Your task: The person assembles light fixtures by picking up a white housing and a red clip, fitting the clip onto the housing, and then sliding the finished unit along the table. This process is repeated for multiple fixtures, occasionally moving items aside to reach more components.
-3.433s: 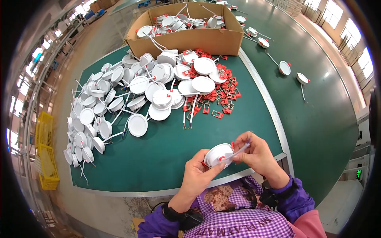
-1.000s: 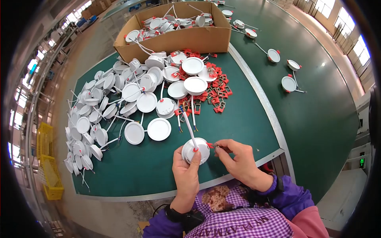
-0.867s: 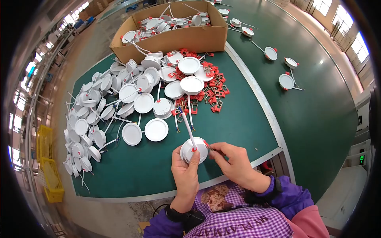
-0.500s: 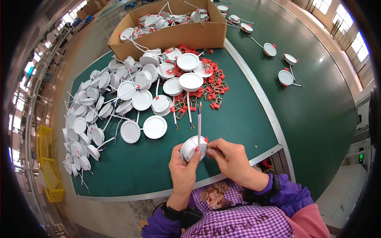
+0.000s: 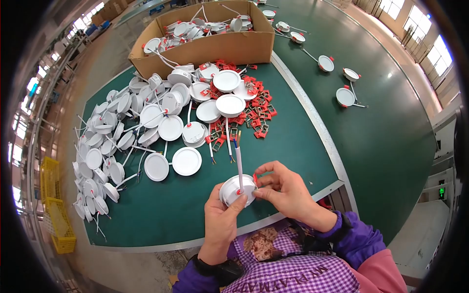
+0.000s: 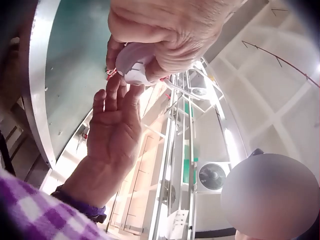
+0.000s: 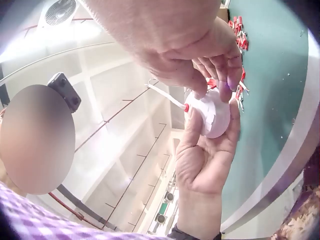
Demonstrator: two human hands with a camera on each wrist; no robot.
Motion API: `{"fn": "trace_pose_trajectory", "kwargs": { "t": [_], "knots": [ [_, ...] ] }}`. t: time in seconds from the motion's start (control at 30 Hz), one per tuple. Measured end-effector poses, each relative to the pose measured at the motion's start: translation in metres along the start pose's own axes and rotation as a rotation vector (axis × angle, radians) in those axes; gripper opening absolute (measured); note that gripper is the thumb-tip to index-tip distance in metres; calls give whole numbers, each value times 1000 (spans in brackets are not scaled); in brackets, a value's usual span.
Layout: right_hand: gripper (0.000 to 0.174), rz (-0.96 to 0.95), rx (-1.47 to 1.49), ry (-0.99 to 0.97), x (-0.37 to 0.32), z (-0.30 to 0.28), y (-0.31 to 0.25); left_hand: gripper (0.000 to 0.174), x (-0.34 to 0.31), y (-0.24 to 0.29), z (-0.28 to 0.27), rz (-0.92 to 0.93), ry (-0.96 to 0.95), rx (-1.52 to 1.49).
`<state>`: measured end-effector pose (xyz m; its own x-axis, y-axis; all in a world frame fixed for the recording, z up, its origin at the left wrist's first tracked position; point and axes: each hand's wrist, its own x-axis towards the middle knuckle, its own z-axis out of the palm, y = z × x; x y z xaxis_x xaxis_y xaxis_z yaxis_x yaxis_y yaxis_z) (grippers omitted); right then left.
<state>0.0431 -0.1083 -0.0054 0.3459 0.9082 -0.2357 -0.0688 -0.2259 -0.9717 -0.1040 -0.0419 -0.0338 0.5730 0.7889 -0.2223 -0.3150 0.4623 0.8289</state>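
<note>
A round white lamp (image 5: 232,191) is gripped at its left side by the left hand (image 5: 220,217), thumb on its back near the red cable grommet. Its white cable (image 5: 239,166) stands up from the back, with bare wire ends on top. The right hand (image 5: 288,193) touches the lamp's right edge with thumb and fingertips, at a red clip (image 5: 255,178). In the right wrist view the lamp (image 7: 212,115) rests between the left thumb and fingers, with the right fingertips on its rim by the clip. The left wrist view shows the lamp (image 6: 135,62) partly covered by the left hand (image 6: 165,30).
A heap of white lamps (image 5: 171,128) covers the table's left and middle. Red clips (image 5: 261,113) lie loose beside it, in front of a cardboard box (image 5: 205,51) of lamps. More lamps (image 5: 345,97) lie along the green surface at the right, beyond the table's metal edge (image 5: 312,117).
The right hand has gone from pinching a small part beside the lamp to touching its edge, its fingers now more spread. The lamp's cable has swung upright. Earlier, another lamp appeared on the right surface.
</note>
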Motion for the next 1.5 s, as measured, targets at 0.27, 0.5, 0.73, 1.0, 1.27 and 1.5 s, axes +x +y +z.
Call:
{"fn": "trace_pose_trajectory", "kwargs": {
  "t": [0.27, 0.5, 0.73, 1.0, 1.27, 1.5],
  "knots": [
    [41, -30, -195, -283, 21, -30, -1, 33, 6, 10, -6, -47, -30, 57],
    [21, -513, -1149, 127, 91, -68, 21, 30, 5, 29, -19, 12, -18, 290],
    [16, -486, -1374, -36, 87, -65, 22, 34, 5, 31, -28, -81, 46, -111],
    [6, -220, -590, 75, 55, -50, 2, 35, 7, 24, -20, -177, 31, -47],
    [14, -183, -295, -56, 28, -27, -11, 29, 7, 16, -11, -83, 29, 162],
    [9, -177, -367, 61, 27, -14, -14, 30, 5, 11, -14, -13, 24, 198]
  ]
}}
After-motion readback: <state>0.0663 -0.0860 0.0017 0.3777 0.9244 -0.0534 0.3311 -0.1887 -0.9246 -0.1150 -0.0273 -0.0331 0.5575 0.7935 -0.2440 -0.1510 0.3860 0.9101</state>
